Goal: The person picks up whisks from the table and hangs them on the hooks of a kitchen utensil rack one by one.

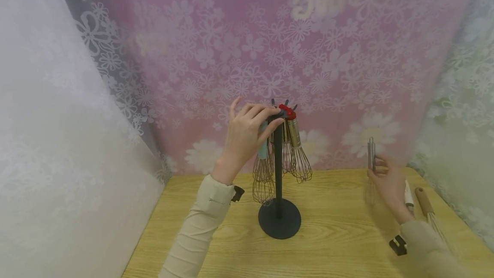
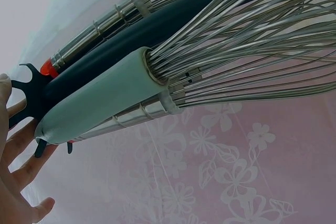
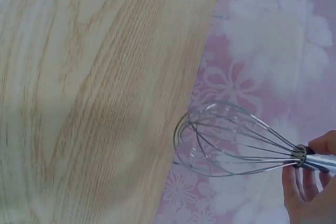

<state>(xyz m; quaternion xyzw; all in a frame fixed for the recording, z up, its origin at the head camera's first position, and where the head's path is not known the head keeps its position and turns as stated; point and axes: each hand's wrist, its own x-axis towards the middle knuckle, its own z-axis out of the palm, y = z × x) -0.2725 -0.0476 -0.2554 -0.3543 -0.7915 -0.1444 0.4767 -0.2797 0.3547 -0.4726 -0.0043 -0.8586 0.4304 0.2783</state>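
A black whisk stand with a round base stands mid-table, several whisks hanging from its top hooks. Among them are a mint-green-handled whisk and a metal-handled whisk with a red end. My left hand holds the stand's top between thumb and fingers, the other fingers spread. Off to the right, my right hand grips an all-metal whisk by its handle, its hanging loop upward. The right wrist view shows that whisk's wire balloon apart from anything else.
On the table's right side lie a wooden-handled whisk and a white-handled utensil, partly behind my right wrist. A wood-grain table runs back to a pink flowered curtain. Pale cloth hangs on both sides.
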